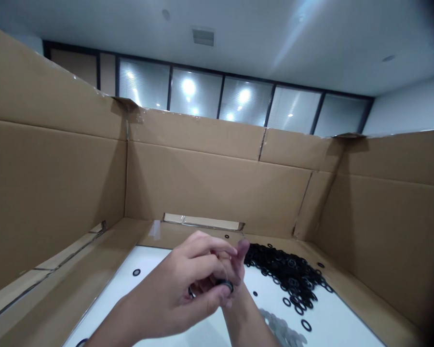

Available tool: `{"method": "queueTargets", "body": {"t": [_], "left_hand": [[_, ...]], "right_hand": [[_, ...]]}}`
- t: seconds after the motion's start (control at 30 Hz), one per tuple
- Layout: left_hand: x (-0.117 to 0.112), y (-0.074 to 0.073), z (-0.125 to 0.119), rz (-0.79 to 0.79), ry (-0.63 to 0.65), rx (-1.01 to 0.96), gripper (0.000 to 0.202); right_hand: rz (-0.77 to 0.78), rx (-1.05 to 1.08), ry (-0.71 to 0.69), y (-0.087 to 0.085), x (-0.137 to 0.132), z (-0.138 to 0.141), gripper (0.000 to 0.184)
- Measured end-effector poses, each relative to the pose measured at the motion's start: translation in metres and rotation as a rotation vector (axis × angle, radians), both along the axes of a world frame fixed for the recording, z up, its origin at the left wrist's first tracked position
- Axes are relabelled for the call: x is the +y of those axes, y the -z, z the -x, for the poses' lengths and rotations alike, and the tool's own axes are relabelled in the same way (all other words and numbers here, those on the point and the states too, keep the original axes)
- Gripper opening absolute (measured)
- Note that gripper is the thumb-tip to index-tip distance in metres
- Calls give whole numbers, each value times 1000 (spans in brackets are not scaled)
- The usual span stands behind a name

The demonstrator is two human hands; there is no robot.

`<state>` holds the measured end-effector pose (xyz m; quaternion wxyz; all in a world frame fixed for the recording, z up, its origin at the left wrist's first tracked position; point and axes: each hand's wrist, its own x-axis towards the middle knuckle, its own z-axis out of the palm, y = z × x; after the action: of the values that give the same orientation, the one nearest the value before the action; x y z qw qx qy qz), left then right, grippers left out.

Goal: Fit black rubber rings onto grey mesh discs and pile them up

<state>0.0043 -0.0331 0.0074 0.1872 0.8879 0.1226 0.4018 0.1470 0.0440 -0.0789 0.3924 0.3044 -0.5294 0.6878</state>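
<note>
Head-worn view, facing forward, cardboard box [217,188] ahead, hands [191,284] close below

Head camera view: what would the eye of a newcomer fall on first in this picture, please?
The eye goes first to the two bare hands at the bottom centre: the left hand pinches a black rubber ring at its fingertips, close by the right hand. Just to their right, a heap of black rings lies on a white surface, with paler rings below it. Tall brown cardboard walls rise around all this on three sides.
</note>
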Motion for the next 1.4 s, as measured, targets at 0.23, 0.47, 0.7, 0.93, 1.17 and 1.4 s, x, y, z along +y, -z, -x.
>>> {"method": "queueTargets", "body": {"t": [0.23,0.47,0.7,0.93,1.17,1.4], "left_hand": [[-1,0,1,-21,3,-30,15],[0,-3,4,-15,-30,-84,14],[0,1,-1,-11,-34,-108,14],[2,0,-4,1,5,-178,15],[3,3,-1,6,14,-192,16],[-1,4,-1,86,89,-230,11]], "right_hand": [[33,-97,81,-2,-2,-4,86],[220,-276,183,-15,-22,-8,76],[259,-334,189,-10,-20,-11,72],[203,-225,112,1,-16,-6,75],[206,-203,104,-4,-18,-2,75],[15,-51,-109,-16,-18,-1,71]]}}
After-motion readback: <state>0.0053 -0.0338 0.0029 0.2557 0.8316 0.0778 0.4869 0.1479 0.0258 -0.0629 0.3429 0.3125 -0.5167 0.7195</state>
